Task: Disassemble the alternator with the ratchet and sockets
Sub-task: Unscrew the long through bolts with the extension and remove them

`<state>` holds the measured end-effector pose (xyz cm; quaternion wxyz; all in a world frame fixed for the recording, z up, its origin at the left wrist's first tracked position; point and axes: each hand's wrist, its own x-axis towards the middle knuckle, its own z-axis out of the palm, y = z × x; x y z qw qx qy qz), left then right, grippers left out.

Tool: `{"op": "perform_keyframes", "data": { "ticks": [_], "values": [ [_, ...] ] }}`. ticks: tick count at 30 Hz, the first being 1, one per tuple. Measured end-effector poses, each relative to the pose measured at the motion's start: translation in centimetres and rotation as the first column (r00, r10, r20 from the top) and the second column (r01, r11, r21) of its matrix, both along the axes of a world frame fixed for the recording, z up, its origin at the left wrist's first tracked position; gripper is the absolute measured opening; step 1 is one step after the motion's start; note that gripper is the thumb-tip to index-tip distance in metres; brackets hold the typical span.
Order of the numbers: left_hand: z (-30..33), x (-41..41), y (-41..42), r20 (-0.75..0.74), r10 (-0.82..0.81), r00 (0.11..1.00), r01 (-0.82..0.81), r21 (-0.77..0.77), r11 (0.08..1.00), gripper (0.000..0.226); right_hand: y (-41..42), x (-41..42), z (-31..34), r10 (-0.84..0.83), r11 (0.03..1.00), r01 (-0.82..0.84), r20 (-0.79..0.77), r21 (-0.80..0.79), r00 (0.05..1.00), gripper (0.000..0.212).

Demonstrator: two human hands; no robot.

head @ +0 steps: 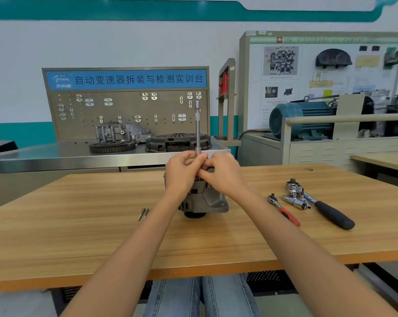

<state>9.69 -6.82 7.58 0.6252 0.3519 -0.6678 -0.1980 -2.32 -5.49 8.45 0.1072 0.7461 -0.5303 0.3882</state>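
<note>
Above the alternator (207, 200), left hand (182, 170) and right hand (221, 172) both pinch upright extension bar (197, 126); ratchets (307, 202) right of alternator on desk (79, 225).

Readable signs on the workshop panels

A blue banner (126, 79) across the top of the grey pegboard stand (129, 115) behind the wooden table carried white Chinese characters reading 自动变速器拆装与检测实训台. At the banner's left end sat a small white logo (62, 80) with Latin lettering above a few Chinese characters, both too blurred to read. To the right, a display board (323, 72) bore a green header strip (326, 40) with a red-and-white emblem and a line of print that could not be made out. The captions under its diagrams and photographs were likewise too small to read.
</note>
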Motion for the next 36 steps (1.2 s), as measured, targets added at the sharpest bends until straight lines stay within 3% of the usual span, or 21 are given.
{"op": "perform_keyframes", "data": {
  "ticks": [6,14,23,27,32,36],
  "values": [
    [-0.2,-0.7,0.4,-0.044,0.017,0.999,-0.021,-0.078,0.997,0.014,-0.1,-0.1,0.6,0.001,0.995,0.003,-0.040,0.095,0.999,0.025],
    [0.4,1.5,0.2,0.038,-0.236,0.971,0.235,0.042,0.971,0.020,-0.4,-0.4,1.2,0.034,0.990,-0.017,-0.123,0.143,0.992,0.034],
    [0.1,1.1,-0.2,0.006,-0.142,0.990,0.142,0.021,0.990,0.021,-0.4,-0.7,1.3,0.074,0.986,-0.055,-0.116,0.157,0.990,0.033],
    [-0.1,0.9,-0.1,0.001,-0.099,0.995,0.099,-0.011,0.995,0.019,-0.4,-0.5,0.8,0.088,0.987,-0.086,-0.002,0.136,0.996,0.036],
    [0.0,0.8,0.0,-0.042,-0.048,0.998,0.049,0.010,0.999,0.015,-0.4,0.1,0.5,0.040,0.995,-0.054,0.158,0.089,0.987,0.023],
    [0.1,0.6,0.2,-0.028,-0.021,0.999,0.022,0.020,1.000,0.002,0.0,-0.1,0.8,0.070,0.985,-0.101,0.214,0.138,0.974,0.022]
  ]
}}
